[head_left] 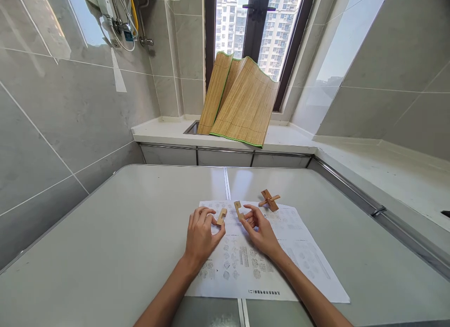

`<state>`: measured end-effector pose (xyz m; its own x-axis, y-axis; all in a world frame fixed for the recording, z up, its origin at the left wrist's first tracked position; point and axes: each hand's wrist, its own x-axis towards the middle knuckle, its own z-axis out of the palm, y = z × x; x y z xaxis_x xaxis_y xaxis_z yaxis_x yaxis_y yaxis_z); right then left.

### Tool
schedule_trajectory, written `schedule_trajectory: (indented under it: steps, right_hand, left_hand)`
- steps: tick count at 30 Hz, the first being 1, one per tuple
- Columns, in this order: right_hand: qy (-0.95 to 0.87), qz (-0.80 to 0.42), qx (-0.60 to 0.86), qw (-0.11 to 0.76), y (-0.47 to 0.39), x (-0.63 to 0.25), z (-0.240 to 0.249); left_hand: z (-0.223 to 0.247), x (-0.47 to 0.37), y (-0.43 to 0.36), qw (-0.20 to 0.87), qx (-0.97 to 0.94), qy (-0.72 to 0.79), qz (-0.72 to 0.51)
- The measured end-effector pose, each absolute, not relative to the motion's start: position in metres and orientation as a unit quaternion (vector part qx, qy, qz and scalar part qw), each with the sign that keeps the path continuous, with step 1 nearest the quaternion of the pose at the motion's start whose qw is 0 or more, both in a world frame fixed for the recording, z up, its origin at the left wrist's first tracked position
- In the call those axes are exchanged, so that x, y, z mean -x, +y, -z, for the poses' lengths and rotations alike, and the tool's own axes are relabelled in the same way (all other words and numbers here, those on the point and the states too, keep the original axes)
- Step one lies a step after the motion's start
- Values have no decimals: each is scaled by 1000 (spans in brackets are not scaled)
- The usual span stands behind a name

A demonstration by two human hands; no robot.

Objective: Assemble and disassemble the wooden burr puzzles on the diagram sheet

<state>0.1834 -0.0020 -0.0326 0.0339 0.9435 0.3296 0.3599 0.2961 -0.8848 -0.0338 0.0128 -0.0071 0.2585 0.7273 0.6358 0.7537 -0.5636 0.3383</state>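
Between thumb and fingers, my left hand (202, 235) pinches a small notched wooden puzzle piece (221, 217), tilted above the paper. My right hand (260, 231) grips a second notched wooden puzzle piece (238, 209) by its lower end, with the upper end leaning left. A short gap separates the two pieces. Beneath both hands lies a white instruction sheet (228, 285) printed with small diagrams. Several brown wooden pieces, crossed together (270, 200), rest at the sheet's far right edge, beyond my right hand.
The sheet lies on a light grey table (105, 252) with a seam down its middle. Behind the table runs a white ledge (161, 130), where a bamboo mat (246, 102) leans against the window (260, 17). Tiled walls stand on both sides.
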Motion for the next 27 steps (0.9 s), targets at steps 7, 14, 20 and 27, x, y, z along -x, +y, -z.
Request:
schedule_trajectory:
  steps: [7,14,20,27]
  right_hand:
    - [-674,-191,560,442,-4,-182,32]
    - [-720,-193,530,405,-13,-176,27]
    - [-754,-188,505,377,-16,-175,24]
    - [-772,-182,488,364,-17,-174,22]
  left_hand:
    - [12,34,12,38,818,-465,336]
    - [7,31,5,-22,847,-429,314]
    - [19,39,16,-22,794,-495,352]
    - [38,46,24,-122,803,-505,291]
